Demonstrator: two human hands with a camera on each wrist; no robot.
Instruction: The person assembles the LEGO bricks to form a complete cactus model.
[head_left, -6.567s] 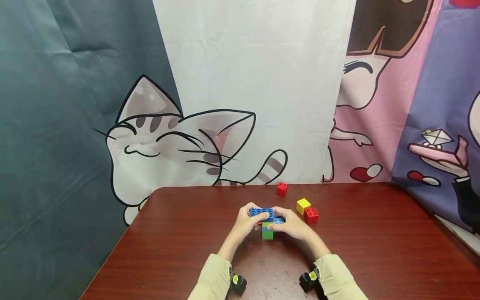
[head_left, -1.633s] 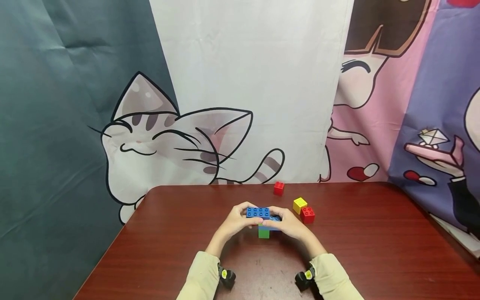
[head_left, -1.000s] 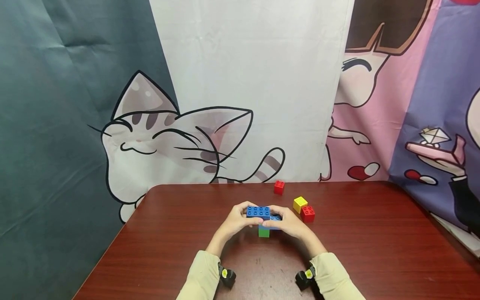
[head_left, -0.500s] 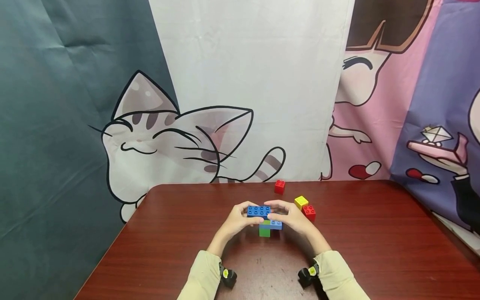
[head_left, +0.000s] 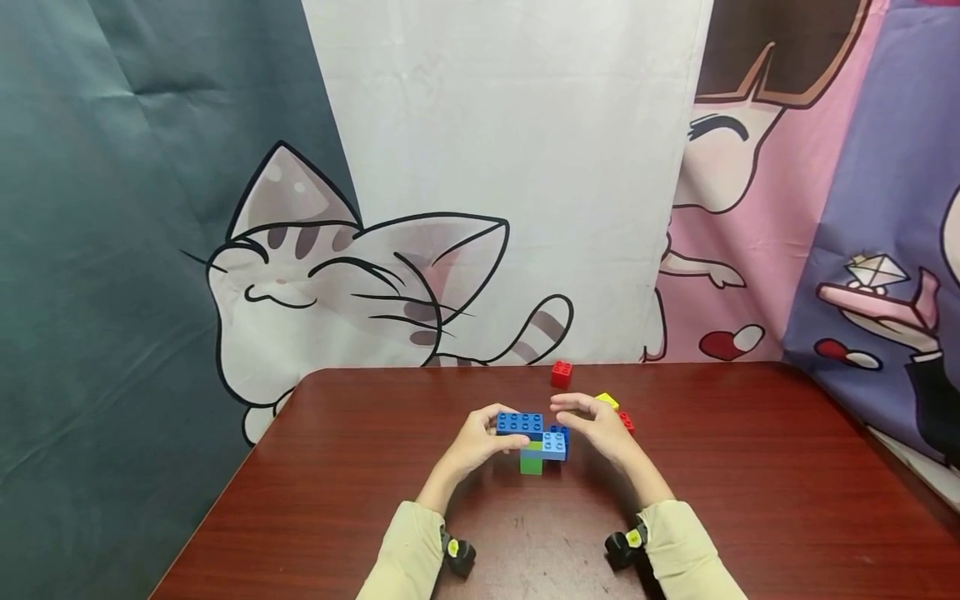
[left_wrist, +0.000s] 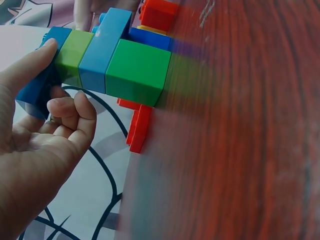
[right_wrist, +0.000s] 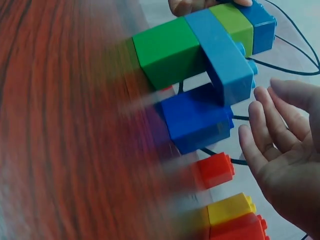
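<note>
Blue top brick (head_left: pixel 519 422) — left hand (head_left: pixel 477 440) pinches it; right hand (head_left: pixel 598 423), fingers relaxed, hovers nearby.

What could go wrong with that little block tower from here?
The tower might tip, since its light blue brick juts out past the green brick below. The left hand, pinching the top brick, could tug it loose. The right hand, open close by, might knock the dark blue brick standing behind the tower.

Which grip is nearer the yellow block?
Right. The right grip partly hides the yellow block in the head view; the left grip is farther left, holding the stack's top blue block.
</note>
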